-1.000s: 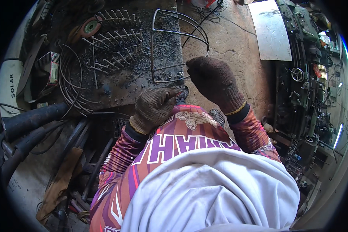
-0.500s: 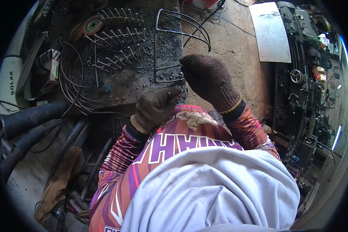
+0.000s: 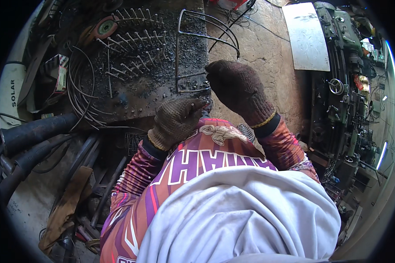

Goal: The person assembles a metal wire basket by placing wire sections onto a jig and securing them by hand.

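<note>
Both of my hands wear brown knit gloves over a dark, scorched metal bench (image 3: 131,94). My right hand (image 3: 237,87) is closed on the near end of a bent wire frame (image 3: 193,52) that lies at the bench's right edge. My left hand (image 3: 175,120) is curled into a fist by the bench's near edge, just below the frame; what it holds is hidden.
Several spiked metal combs (image 3: 136,48) and a coil of wire (image 3: 81,94) lie on the bench's left part. A grinding disc (image 3: 104,27) sits at the far left. Thick black hoses (image 3: 35,136) run at left. A white sheet (image 3: 306,37) and a green machine (image 3: 346,83) stand at right.
My right hand has drawn back toward the frame's near end. The view has shifted slightly, and my left hand has stayed in place.
</note>
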`<state>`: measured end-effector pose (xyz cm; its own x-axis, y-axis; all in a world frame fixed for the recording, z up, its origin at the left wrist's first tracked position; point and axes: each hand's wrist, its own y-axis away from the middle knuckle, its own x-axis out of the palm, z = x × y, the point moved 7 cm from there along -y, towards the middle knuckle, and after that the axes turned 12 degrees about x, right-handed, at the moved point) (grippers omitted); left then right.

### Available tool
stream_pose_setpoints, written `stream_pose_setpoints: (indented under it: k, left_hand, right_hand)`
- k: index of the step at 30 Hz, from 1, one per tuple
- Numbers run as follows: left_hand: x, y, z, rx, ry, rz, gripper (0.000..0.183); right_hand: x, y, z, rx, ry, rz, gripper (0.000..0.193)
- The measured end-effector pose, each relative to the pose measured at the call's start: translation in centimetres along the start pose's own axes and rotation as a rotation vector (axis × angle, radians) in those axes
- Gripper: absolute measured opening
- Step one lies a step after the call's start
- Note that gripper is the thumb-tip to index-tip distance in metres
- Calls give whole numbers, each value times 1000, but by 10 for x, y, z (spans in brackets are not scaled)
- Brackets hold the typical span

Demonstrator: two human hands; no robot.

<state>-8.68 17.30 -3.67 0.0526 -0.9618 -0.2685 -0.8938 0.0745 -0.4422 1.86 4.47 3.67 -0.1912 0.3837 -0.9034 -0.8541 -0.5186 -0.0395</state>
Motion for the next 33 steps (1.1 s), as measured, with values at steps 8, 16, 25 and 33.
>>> stream_pose_setpoints:
  k: [8,16,25,33]
  left_hand:
    - [-4,-2,-3,51,-36,50,17]
    - [-4,-3,-8,163,-131,29,18]
    - [-5,-3,-6,132,-56,-11,17]
    - [-7,-3,-6,90,-51,-26,14]
  right_hand:
    - [-6,0,7,-5,-66,-13,16]
    - [4,-6,16,-4,-65,36,18]
    - [6,-10,21,10,128,183,15]
    - [1,-9,24,-16,15,69,16]
